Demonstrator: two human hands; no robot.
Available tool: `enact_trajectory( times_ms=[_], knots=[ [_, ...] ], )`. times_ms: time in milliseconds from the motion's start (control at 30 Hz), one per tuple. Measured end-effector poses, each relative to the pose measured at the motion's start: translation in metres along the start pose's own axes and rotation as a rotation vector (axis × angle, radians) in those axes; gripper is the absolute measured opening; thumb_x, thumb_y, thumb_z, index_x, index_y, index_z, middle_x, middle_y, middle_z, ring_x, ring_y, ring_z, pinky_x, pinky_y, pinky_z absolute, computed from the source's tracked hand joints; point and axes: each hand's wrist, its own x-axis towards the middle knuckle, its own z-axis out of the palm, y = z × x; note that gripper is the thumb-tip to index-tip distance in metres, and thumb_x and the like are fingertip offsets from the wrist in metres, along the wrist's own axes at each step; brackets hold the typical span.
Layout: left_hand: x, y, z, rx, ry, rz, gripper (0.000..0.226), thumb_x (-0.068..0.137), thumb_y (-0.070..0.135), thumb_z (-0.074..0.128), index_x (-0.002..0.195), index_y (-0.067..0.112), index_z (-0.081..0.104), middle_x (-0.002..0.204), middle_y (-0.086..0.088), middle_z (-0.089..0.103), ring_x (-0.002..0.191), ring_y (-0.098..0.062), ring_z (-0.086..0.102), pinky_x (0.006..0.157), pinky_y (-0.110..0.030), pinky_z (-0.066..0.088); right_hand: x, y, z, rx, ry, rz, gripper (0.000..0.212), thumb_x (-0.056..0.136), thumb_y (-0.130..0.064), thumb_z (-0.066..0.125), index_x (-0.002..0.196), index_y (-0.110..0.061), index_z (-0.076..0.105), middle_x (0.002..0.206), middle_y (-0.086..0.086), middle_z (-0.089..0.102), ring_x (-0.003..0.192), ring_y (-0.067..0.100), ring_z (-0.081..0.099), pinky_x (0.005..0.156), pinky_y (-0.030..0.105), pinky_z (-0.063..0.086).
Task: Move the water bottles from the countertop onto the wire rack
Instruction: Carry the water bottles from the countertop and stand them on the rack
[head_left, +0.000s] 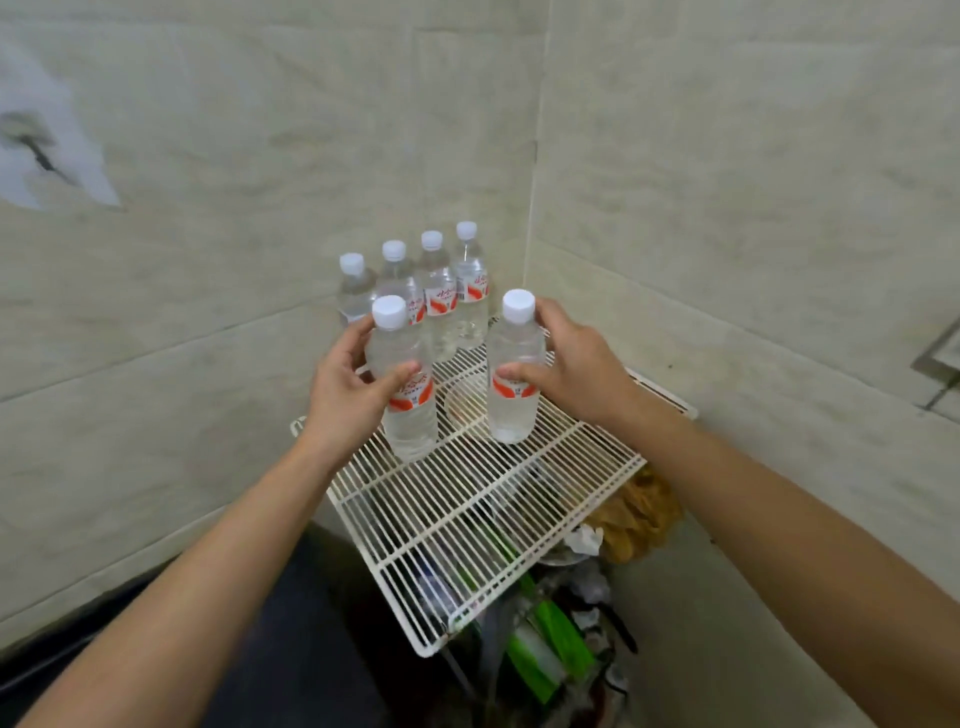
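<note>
Clear glossy plastic bottles (410, 410); white coated wire rack (467, 519).

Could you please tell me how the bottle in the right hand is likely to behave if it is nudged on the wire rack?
The bottle looks full, so it is probably heavy for its size. Tall and narrow on the wire rack, it may tip if pushed high.

The left hand (353, 395) and right hand (576, 374) are bare, with unsleeved forearms (208, 571) to the frame's edge.
</note>
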Motion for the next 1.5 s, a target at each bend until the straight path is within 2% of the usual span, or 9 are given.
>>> enact_trajectory(
  times_ms=[200,333,500,733,867,967,1067,1233,1500],
  knots=[
    [0.045,-0.023,0.006,-0.009,0.086,-0.067,0.056,0.089,0.007,0.073,0.139,0.024,0.052,0.131,0.003,0.067,0.107,0.001,0.068,0.081,-0.014,0.057,0.069,0.026,0.024,0.132,-0.047,-0.001,0.077,0.085,-0.031,0.082,0.149,-0.023,0.041,0.132,-0.001,0.068,0.113,0.018,0.066,0.096,0.035,0.052],
    [0.061,-0.033,0.019,-0.007,0.161,-0.085,0.061,0.09,0.006,0.072,0.144,0.023,0.05,0.131,0.003,0.067,0.11,-0.003,0.068,0.089,-0.025,0.059,0.109,0.037,0.043,0.176,-0.151,-0.068,0.08,0.082,-0.046,0.078,0.149,-0.033,0.037,0.141,-0.005,0.062,0.125,0.019,0.063,0.104,0.049,0.052],
    [0.078,-0.052,0.02,0.043,0.2,-0.142,0.06,0.089,0.022,0.076,0.142,0.04,0.051,0.145,-0.003,0.055,0.127,-0.017,0.061,0.102,-0.049,0.054,0.14,0.044,0.062,0.307,-0.282,-0.123,0.083,0.08,-0.054,0.073,0.152,-0.044,0.033,0.151,-0.014,0.053,0.137,0.013,0.054,0.11,0.052,0.048],
    [0.07,-0.072,0.02,0.09,0.145,-0.132,0.078,0.09,0.034,0.076,0.155,0.039,0.032,0.15,0.005,0.054,0.135,-0.019,0.055,0.106,-0.049,0.05,0.142,0.056,0.089,0.362,-0.402,-0.104,0.096,0.086,-0.045,0.077,0.161,-0.035,0.018,0.16,-0.008,0.042,0.143,0.014,0.047,0.115,0.045,0.044],
    [0.052,-0.096,0.024,0.252,0.142,-0.327,0.105,0.075,0.025,0.089,0.157,0.033,0.024,0.145,0.006,0.056,0.129,-0.009,0.057,0.102,-0.038,0.051,0.127,0.079,0.105,0.276,-0.513,-0.023,0.095,0.083,-0.036,0.081,0.158,-0.035,0.023,0.156,-0.007,0.048,0.14,0.016,0.05,0.114,0.05,0.045],
    [0.042,-0.114,0.034,0.419,0.144,-0.461,0.073,0.081,0.033,0.082,0.143,0.022,0.047,0.135,0.002,0.064,0.12,-0.016,0.063,0.104,-0.046,0.052,0.118,0.092,0.123,0.209,-0.537,0.033,0.075,0.088,-0.044,0.075,0.153,-0.034,0.038,0.144,-0.005,0.062,0.124,0.017,0.064,0.103,0.047,0.054],
    [0.038,-0.121,0.042,0.49,0.138,-0.437,0.052,0.09,0.035,0.071,0.138,0.022,0.054,0.13,0.007,0.067,0.111,-0.01,0.064,0.102,-0.042,0.053,0.115,0.098,0.137,0.127,-0.472,0.028,0.063,0.09,-0.052,0.069,0.147,-0.042,0.043,0.12,-0.003,0.074,0.103,0.017,0.072,0.089,0.045,0.061],
    [0.051,-0.125,0.041,0.496,0.124,-0.47,0.049,0.095,0.036,0.064,0.142,0.031,0.049,0.124,0.013,0.066,0.107,-0.009,0.063,0.1,-0.041,0.052,0.123,0.094,0.149,-0.043,-0.424,-0.016,0.061,0.097,-0.051,0.061,0.151,-0.033,0.041,0.121,-0.002,0.073,0.103,0.022,0.071,0.087,0.037,0.058],
    [0.056,-0.127,0.043,0.5,0.165,-0.52,0.056,0.096,0.044,0.061,0.147,0.036,0.039,0.133,0.005,0.066,0.114,-0.017,0.065,0.101,-0.049,0.053,0.138,0.088,0.159,-0.12,-0.471,0.022,0.074,0.097,-0.055,0.058,0.158,-0.035,0.021,0.137,0.003,0.066,0.117,0.029,0.067,0.094,0.048,0.056]
  ],
)
